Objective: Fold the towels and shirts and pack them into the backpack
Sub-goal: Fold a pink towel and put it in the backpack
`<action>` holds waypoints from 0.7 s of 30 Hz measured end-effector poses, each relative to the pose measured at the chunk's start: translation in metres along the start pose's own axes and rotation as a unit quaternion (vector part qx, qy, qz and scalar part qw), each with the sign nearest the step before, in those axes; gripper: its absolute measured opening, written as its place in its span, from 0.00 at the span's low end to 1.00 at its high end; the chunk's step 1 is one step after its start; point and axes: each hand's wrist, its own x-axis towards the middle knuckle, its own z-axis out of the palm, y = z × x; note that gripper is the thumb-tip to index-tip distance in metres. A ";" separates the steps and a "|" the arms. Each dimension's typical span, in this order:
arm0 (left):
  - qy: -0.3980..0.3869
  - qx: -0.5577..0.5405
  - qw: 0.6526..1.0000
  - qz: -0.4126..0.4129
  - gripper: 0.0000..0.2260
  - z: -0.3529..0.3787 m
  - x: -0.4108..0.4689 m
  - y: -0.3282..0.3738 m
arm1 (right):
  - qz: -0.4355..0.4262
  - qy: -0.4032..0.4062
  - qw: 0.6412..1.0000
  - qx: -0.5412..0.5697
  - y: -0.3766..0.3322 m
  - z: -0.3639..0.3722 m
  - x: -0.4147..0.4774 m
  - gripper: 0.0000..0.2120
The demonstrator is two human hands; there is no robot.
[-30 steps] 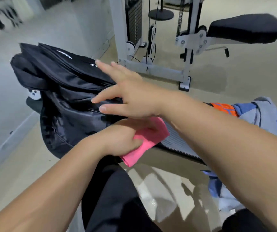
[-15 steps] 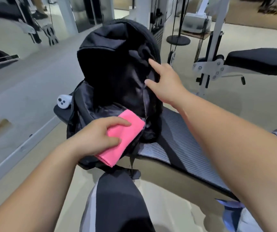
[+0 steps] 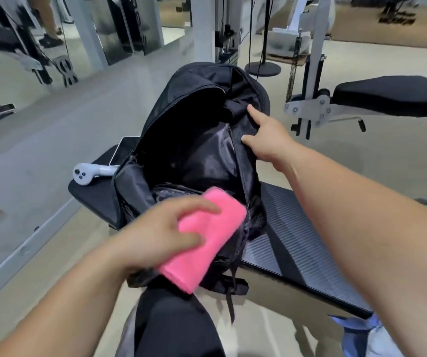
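A black backpack (image 3: pixel 189 130) stands upright on the black bench (image 3: pixel 297 238), its main compartment unzipped and gaping toward me. My left hand (image 3: pixel 166 233) grips a folded pink towel (image 3: pixel 202 243) at the lower lip of the opening. My right hand (image 3: pixel 266 137) holds the right edge of the opening, thumb and fingers pinching the fabric and pulling it aside. Blue clothing (image 3: pixel 359 331) hangs off the bench's near right end.
A white controller (image 3: pixel 88 173) and a tablet (image 3: pixel 123 150) lie on the bench's left end, behind the backpack. A padded gym seat (image 3: pixel 387 99) on a white frame stands at the right. Mirrors line the left wall. My black-clad knee (image 3: pixel 176 325) is below the bench.
The backpack went from lying on its side to standing upright with its mouth wide open. My right hand shifted to its right edge, and the pink towel moved up to the opening.
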 end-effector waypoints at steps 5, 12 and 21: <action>0.191 0.139 0.964 -0.120 0.21 -0.042 0.070 -0.020 | -0.010 -0.003 1.000 -0.029 -0.003 -0.001 -0.001 0.35; 0.229 -0.064 0.937 -0.256 0.16 -0.030 0.162 -0.078 | -0.037 -0.007 0.998 -0.058 -0.004 -0.006 0.000 0.35; 0.135 -0.207 0.907 -0.341 0.08 -0.014 0.159 -0.092 | -0.087 -0.006 0.989 -0.115 0.000 -0.009 -0.001 0.35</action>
